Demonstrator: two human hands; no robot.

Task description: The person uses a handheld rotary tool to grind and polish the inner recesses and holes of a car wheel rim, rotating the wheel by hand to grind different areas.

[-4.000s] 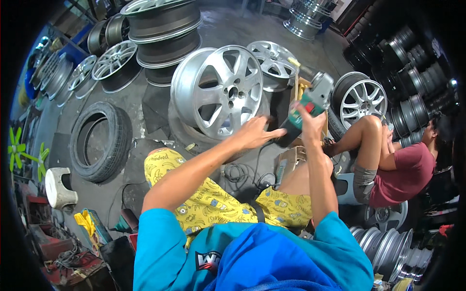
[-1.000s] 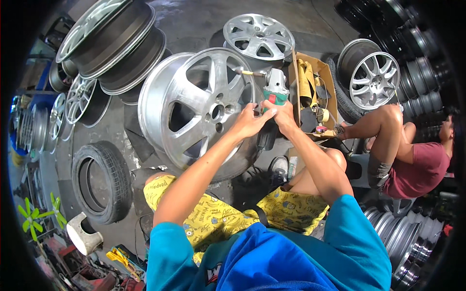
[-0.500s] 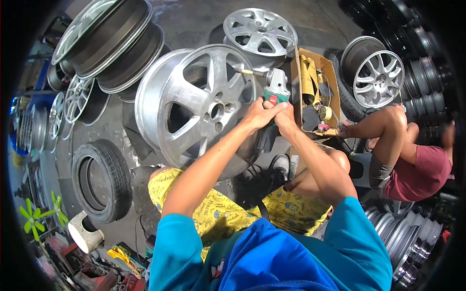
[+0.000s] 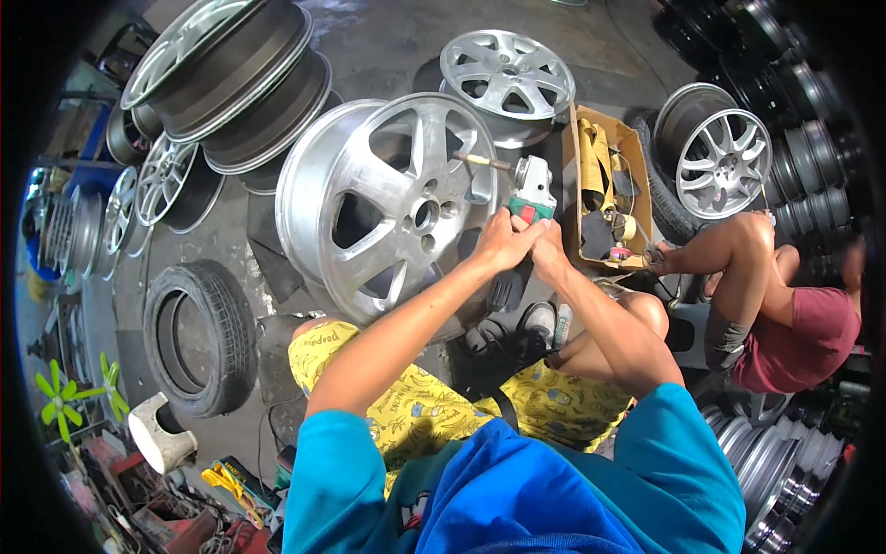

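Since four seconds ago, the left hand (image 4: 503,242) has joined the right hand (image 4: 550,251) on the power tool (image 4: 533,183), both reaching forward. Their fingers curl closed around its green body, while its rod (image 4: 484,161) points left at a gap between spokes of the silver wheel (image 4: 389,189).

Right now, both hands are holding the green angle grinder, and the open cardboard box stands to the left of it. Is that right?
Not quite: the open cardboard box stands to the right of the green angle grinder, as the head view shows. Both hands are indeed holding it.
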